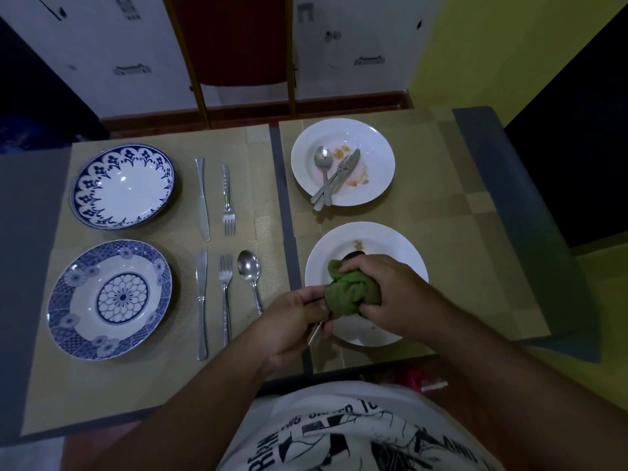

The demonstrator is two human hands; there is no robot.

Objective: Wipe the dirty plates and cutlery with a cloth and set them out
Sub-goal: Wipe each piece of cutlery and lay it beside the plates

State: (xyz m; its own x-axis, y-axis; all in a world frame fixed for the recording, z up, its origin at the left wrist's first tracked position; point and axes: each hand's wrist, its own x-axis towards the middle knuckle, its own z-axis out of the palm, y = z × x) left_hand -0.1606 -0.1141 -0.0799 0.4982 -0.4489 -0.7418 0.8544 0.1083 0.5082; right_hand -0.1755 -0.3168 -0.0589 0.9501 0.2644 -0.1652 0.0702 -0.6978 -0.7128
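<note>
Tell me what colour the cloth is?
The cloth is green, clearest in the head view, bunched in the right hand.

Bare mat (475, 232) right of white plates (373, 185) lies open.

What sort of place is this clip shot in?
Probably a home dining table: woven placemats, blue patterned plates with cutlery laid alongside, and a red-backed chair opposite. The right hand grips a green cloth round a utensil that the left hand holds.
</note>
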